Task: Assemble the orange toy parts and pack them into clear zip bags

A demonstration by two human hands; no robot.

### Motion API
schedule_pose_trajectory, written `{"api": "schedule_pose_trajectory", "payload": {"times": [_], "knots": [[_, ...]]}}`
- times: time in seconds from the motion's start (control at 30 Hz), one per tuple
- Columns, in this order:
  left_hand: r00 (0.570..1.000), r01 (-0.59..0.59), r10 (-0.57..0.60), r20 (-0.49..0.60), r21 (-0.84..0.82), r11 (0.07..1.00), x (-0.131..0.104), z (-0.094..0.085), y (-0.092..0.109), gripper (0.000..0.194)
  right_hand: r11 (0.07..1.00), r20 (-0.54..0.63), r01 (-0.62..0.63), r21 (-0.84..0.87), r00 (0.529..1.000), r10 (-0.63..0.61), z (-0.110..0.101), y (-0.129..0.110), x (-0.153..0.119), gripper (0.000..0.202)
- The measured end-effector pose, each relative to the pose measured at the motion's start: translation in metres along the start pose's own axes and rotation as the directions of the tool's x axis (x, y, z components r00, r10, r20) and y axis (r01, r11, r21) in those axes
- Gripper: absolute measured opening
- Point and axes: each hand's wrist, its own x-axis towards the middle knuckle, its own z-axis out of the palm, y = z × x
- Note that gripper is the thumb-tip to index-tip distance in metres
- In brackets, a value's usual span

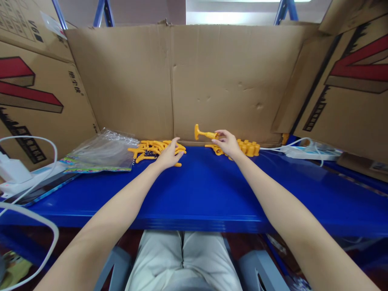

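Observation:
In my right hand [228,144] is a yellow plastic T-shaped handle piece [203,133], pinched at its wider end and raised above the table, its crossbar pointing left. My left hand [170,155], thumb and fingers apart, is at the right side of a pile of yellow curved plastic handles [150,148]; whether it touches them I cannot tell. Some dark, coiled-looking bits show among that pile. Below my right hand lies another yellow piece [218,150] with a round end. Several yellow cup-shaped parts [251,148] stand just right of my right hand, partly hidden by it.
Blue table [194,194] is backed by a tall cardboard panel [230,81]. Clear plastic bags [101,153] lie left of the pile. A white power strip [313,153] with cables is at right; a white plug [13,169] and looping cable [54,238] are at left. Printed cartons [357,109] flank both sides.

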Motion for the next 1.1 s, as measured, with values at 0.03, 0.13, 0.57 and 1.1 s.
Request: {"api": "schedule_pose_trajectory", "payload": {"times": [0.03, 0.13, 0.57, 1.1], "knots": [[1.0, -0.009, 0.009, 0.014, 0.015, 1.0, 0.001, 0.001, -0.002, 0.055, 0.993, -0.029, 0.059, -0.1, 0.998, -0.062, -0.001, 0.005, 0.001, 0.036], [0.999, -0.013, 0.012, 0.038, 0.048, 0.999, 0.001, 0.002, -0.003, 0.049, 0.918, 0.016, 0.214, -0.333, 0.975, -0.222, -0.002, 0.016, -0.002, 0.033], [0.994, -0.063, 0.054, 0.099, 0.094, 0.994, 0.001, 0.003, -0.005, 0.037, 0.528, 0.304, 0.293, -0.797, 0.95, -0.069, 0.024, 0.007, -0.022, 0.036], [0.986, -0.051, 0.03, 0.166, 0.125, 0.991, -0.002, 0.0, 0.001, 0.033, 0.53, 0.365, 0.272, -0.803, 0.928, 0.075, 0.03, 0.014, -0.025, 0.036]]}}
